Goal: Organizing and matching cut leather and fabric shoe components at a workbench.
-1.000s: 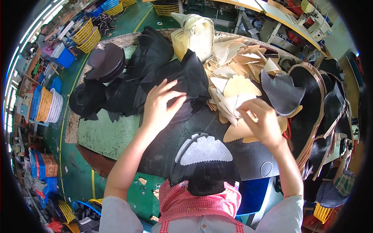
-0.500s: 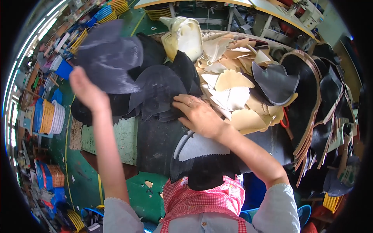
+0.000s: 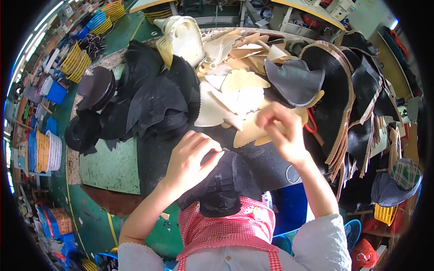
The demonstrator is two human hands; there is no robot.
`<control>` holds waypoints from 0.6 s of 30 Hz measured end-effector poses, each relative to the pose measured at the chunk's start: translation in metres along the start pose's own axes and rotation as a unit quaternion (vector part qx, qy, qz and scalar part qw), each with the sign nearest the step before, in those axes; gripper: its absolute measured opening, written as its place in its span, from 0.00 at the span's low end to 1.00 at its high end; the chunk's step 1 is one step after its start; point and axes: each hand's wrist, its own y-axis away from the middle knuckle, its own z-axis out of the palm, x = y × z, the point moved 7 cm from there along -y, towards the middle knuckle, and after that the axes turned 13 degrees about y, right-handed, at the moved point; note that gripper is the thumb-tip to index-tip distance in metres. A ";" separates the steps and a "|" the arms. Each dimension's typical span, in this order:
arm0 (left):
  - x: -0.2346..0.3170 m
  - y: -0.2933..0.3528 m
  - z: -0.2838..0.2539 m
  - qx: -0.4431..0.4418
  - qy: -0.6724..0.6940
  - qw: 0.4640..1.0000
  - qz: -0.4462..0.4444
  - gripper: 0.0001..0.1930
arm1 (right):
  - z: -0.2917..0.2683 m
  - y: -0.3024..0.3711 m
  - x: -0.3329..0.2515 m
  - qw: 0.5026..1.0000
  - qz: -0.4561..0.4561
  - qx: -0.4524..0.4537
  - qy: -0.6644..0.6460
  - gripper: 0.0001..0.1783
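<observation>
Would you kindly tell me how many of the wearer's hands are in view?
2: the left hand by the upper edge of the black piece near the checked apron; the right hand over the cream pieces. Neither is hidden.

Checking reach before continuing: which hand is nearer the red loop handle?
Right. The right hand is just left of the red loop handle; the left hand is farther left and closer to the body.

Black cut piece (image 3: 221, 178): left hand (image 3: 192, 156) at its far left edge; right hand (image 3: 285, 134) and beige cutouts (image 3: 244, 86) beyond it, rightward
</observation>
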 end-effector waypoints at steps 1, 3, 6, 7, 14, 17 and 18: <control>0.003 -0.006 0.001 0.014 0.003 1.000 0.007 0.09 | 0.004 -0.010 -0.001 0.981 0.048 0.031 0.185 0.12; 0.007 -0.021 0.005 0.007 -0.001 0.999 0.043 0.14 | 0.019 0.000 0.019 0.940 -0.001 0.071 0.334 0.12; -0.031 -0.027 0.033 -0.052 -0.027 0.998 0.005 0.30 | 0.014 0.012 0.037 0.951 0.120 -0.082 0.273 0.01; -0.035 -0.024 0.035 -0.052 -0.040 0.998 -0.012 0.30 | 0.000 0.013 0.023 0.946 0.041 -0.032 0.320 0.02; -0.049 -0.024 0.036 -0.086 -0.016 0.995 -0.053 0.31 | 0.024 0.010 0.044 0.923 -0.003 -0.020 0.385 0.20; -0.046 -0.023 0.031 -0.090 0.004 0.995 -0.049 0.29 | 0.012 0.020 0.049 0.952 0.095 -0.118 0.266 0.06; -0.046 -0.023 0.029 -0.082 0.017 0.995 -0.047 0.29 | -0.003 0.019 0.036 0.966 0.080 -0.087 0.231 0.06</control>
